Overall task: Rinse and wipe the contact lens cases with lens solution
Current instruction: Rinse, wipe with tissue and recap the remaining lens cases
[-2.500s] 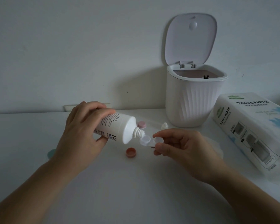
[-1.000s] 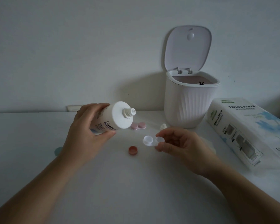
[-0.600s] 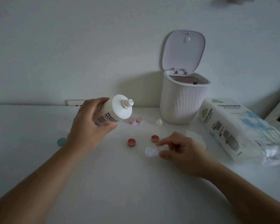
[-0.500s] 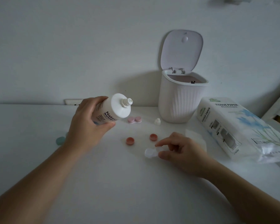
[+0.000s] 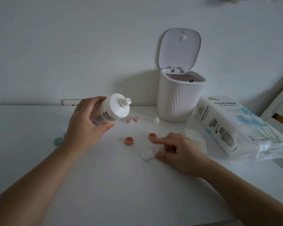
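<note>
My left hand grips the white lens solution bottle, tilted above the table with its open nozzle pointing up and to the right. A clear white lens case lies on the white table. My right hand rests beside it, thumb tip touching the case's right end and index finger stretched out above it. Two coral caps lie just behind. A pink lens case sits further back, below the bottle.
A white bin with its lid up stands at the back. A tissue paper pack lies to the right, a loose tissue sheet beside my right hand. A small white bottle cap and teal caps also lie on the table.
The bottle was lifted away from the white case and tipped nozzle-up. My right hand lowered the case to the table and loosened its pinch.
</note>
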